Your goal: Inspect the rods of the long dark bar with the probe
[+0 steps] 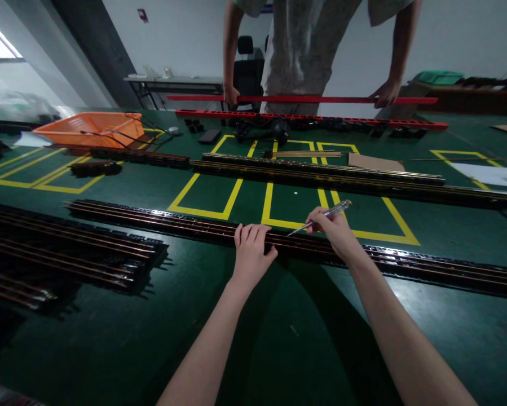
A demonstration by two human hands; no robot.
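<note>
A long black rail (185,224) with thin copper-coloured strips along it lies across the green table in front of me. My left hand (252,245) grips it near the middle, fingers over the far edge and thumb on the near side. In my right hand (327,225) is a slim screwdriver (336,209) with a clear handle, held slanted. Its tip points down to the left and meets the strips just right of my left hand, though whether it presses on them I cannot tell.
Several similar rails (67,242) lie at the left, and more rails (321,175) beyond the yellow tape. An orange basket (92,127) stands at the back left. Across the table a person holds a red bar (304,100) above another red rail (342,119).
</note>
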